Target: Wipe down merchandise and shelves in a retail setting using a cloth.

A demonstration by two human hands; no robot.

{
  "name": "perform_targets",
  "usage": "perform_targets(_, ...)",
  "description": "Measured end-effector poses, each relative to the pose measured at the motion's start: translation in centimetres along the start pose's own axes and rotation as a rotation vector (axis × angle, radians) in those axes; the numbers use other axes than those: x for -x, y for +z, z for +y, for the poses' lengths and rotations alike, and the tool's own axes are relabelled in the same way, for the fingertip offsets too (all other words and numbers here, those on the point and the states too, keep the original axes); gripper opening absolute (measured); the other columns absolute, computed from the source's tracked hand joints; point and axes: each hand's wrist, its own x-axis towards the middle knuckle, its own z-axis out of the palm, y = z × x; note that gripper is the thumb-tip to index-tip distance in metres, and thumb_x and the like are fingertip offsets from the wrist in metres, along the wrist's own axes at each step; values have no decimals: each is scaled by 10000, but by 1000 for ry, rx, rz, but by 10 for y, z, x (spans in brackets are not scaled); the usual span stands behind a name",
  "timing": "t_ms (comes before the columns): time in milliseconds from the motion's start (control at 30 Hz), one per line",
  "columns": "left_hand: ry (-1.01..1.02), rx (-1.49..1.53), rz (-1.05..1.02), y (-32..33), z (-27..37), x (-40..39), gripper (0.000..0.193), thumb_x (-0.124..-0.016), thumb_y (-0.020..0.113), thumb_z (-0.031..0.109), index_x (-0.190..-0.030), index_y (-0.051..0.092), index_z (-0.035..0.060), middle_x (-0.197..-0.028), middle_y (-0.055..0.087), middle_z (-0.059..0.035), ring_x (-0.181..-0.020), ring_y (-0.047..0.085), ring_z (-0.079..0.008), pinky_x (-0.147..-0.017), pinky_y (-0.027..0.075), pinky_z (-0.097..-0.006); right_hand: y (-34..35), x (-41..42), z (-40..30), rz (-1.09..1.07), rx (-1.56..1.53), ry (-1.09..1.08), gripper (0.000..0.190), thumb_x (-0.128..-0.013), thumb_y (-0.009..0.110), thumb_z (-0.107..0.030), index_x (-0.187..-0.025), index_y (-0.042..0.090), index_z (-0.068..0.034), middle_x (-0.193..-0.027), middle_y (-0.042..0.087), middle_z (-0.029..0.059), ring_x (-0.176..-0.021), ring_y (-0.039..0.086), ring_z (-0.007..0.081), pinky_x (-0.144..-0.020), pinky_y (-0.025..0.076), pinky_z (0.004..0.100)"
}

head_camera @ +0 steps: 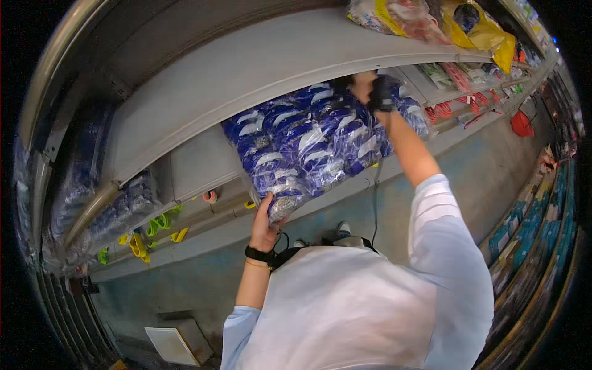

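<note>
A large clear plastic bag of blue-and-white packets [314,138] lies tilted over the front of a shelf, below an upper shelf board. My left hand [264,233] grips its near left corner, thumb on top and fingers largely hidden underneath. At the bag's far right side is my right hand [365,88], blurred, with a black band at the wrist. Its fingers reach towards the upper board's edge, and their hold cannot be made out. More wrapped blue-and-white packets [411,111] sit just right of that wrist.
The upper shelf board [259,69] overhangs the bag. Yellow and clear plastic bags [481,32] rest on its right end. Green and yellow plastic items [138,245] hang low at left. Shelves of teal packages [513,236] stand at right. A white panel [172,346] lies on the floor.
</note>
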Motion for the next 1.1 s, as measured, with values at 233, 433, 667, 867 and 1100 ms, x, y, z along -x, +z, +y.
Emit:
perform_targets(233,-14,36,-12,-2,-9,-7,319,-791,561,342,-1025,526,129,-985,572,-10,-886,550,-142,-693,467,-325,-40,-8,-42,-65,-140,282,411,-657,500,-76,-1062,482,-14,-1027,488,194,-918,474,311,-758,403,360)
perform_targets(433,-16,20,12,1,-7,-9,361,-795,550,354,-1074,494,132,-1007,567,-16,-901,551,-156,-718,470,-329,3,-36,-207,-280,-644,-146,438,-694,456,-50,-1132,457,-20,-1152,430,233,-1067,410,350,-888,355,388)
perform_targets(667,-5,-5,26,4,-5,-2,389,-800,542,360,-1091,482,109,-1031,562,-33,-911,554,-169,-716,469,-329,-42,-15,-75,-300,-330,-73,407,-540,531,-77,-941,585,-30,-949,565,206,-917,529,346,-791,435,382)
perform_targets(867,3,13,30,3,-4,-2,367,-798,550,342,-1081,494,115,-1015,568,-35,-896,558,-172,-671,488,-329,-40,17,63,-198,-42,23,388,-673,531,-158,-1040,534,-34,-1029,525,213,-919,518,356,-792,432,403)
perform_targets(1100,-17,4,92,-3,-6,-9,356,-789,562,349,-1056,502,121,-1002,568,-39,-902,551,-183,-702,477,-360,-27,3,85,-159,-33,310,401,-658,554,-167,-1036,535,-34,-1016,530,212,-909,518,358,-787,433,403)
